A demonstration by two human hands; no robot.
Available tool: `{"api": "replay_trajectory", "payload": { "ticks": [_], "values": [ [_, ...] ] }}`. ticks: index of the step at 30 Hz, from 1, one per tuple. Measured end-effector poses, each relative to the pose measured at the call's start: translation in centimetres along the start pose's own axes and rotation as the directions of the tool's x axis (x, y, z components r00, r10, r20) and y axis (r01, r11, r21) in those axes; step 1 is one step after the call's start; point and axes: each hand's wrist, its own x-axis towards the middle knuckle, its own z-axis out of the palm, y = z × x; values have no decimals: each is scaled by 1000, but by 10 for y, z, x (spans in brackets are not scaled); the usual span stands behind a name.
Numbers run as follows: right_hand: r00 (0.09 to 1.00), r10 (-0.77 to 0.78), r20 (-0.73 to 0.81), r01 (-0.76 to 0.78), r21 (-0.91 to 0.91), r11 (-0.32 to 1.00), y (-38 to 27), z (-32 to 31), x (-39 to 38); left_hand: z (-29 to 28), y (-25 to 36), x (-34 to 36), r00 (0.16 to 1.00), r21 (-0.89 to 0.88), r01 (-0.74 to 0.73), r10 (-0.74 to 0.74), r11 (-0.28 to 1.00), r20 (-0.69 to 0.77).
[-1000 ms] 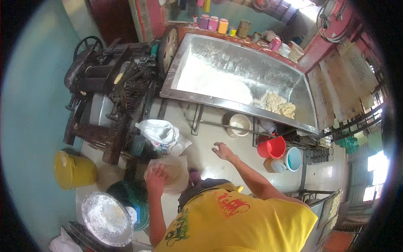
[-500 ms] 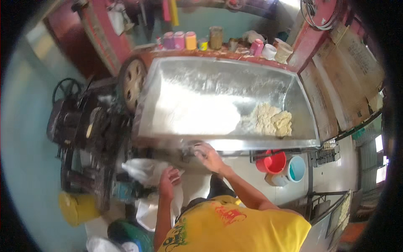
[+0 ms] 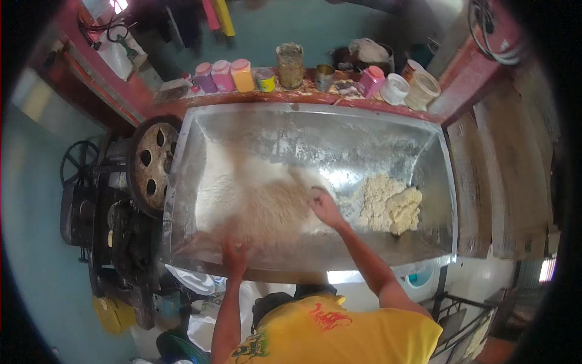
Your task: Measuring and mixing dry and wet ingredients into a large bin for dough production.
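Note:
A long metal trough holds a wide bed of pale flour on its left side. Lumpy, cream-coloured dough sits toward its right end. Over the flour is a brownish shape, so smeared by motion that its kind cannot be made out. My right hand is at its right side, fingers curled in as if round its edge. By the trough's near wall, my left hand is closed at the shape's lower left; blur softens its fingers.
Plastic jars, tins and tubs line the red ledge behind the trough. A machine with a large wheel stands close on the left. Cardboard covers the right side. A yellow bucket is low on the left.
Both hands have gone from below the trough's near edge up over it. The blurred brownish shape now covers part of the flour. The view has moved closer over the trough.

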Motion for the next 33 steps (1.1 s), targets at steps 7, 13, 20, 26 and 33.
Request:
{"api": "replay_trajectory", "payload": {
  "ticks": [7, 13, 20, 26, 33],
  "values": [
    [608, -671, -425, 576, -345, 741, -169, -91, 284, -5, 16, 11, 994, -11, 109, -109, 994, -7],
    [807, -535, -252, 225, -706, 672, -123, -92, 371, -13, 42, 16, 975, 161, 219, -224, 962, 13],
    [631, -727, -271, 448, -638, 627, -126, -66, 266, -10, 5, 5, 999, 36, 12, -14, 999, 49],
    [745, -643, -180, 508, -472, 720, -174, -9, 77, -7, -9, 39, 800, -602, 596, -327, 532, 503],
    [718, -692, -70, 611, -412, 676, -219, 114, -39, -79, 25, 133, 779, -739, 621, 311, -260, 545]
  ]
}}
